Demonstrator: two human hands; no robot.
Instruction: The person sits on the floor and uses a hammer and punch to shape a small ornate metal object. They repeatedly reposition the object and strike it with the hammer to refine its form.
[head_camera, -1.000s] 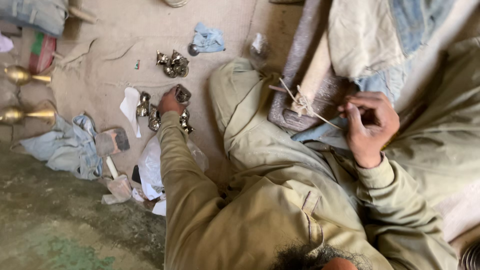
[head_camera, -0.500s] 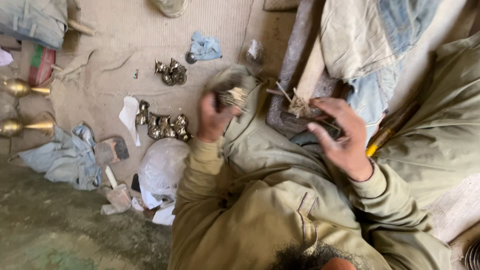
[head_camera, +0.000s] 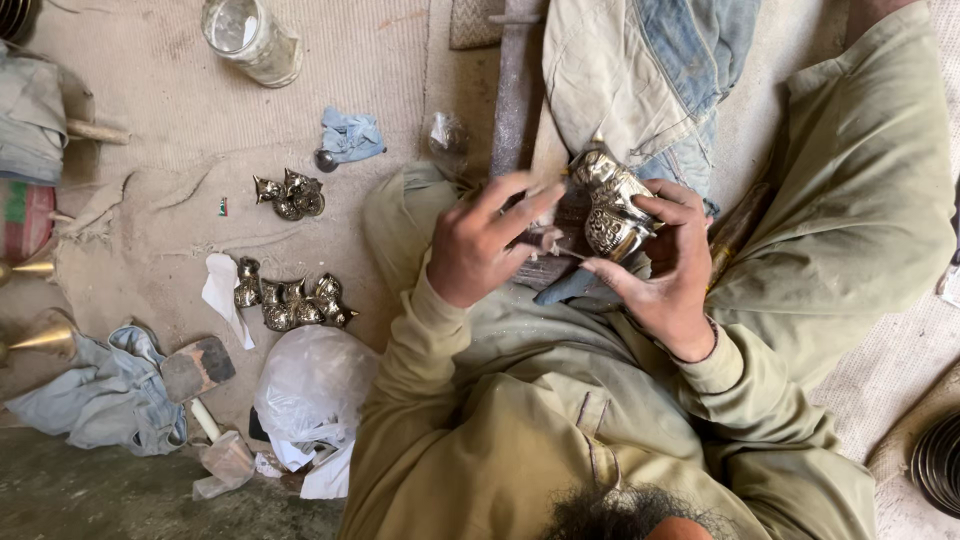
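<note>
**Both hands now on the embossed metal piece**

You now hold the embossed silver-coloured metal piece (head_camera: 612, 205) over your lap, against the faded cloth (head_camera: 640, 70) draped there. Your right hand (head_camera: 668, 262) has its grip closed around the piece's right and lower side, thumb and fingers cupping it. Your left hand (head_camera: 480, 245), which a second ago was down at the cluster of small metal pieces (head_camera: 290, 300) on the floor mat, has come up to the piece; its fingers are spread, fingertips touching the left side, and whether they actually clasp it I cannot tell. So the reaching is over and the work has shifted from the floor to your lap.

Just below the piece a thin rod or wire (head_camera: 560, 250) passes between your hands.

Outward, a second small group of metal pieces (head_camera: 290, 193) lies further up the mat, with a crumpled blue rag (head_camera: 352, 136) near it. A clear glass jar (head_camera: 250, 38) lies at the top. A white plastic bag (head_camera: 312, 385) sits beside your left elbow, a wooden-handled hammer (head_camera: 197, 372) next to it, and brass cones (head_camera: 40, 335) at the left edge. No readable label shows.
</note>
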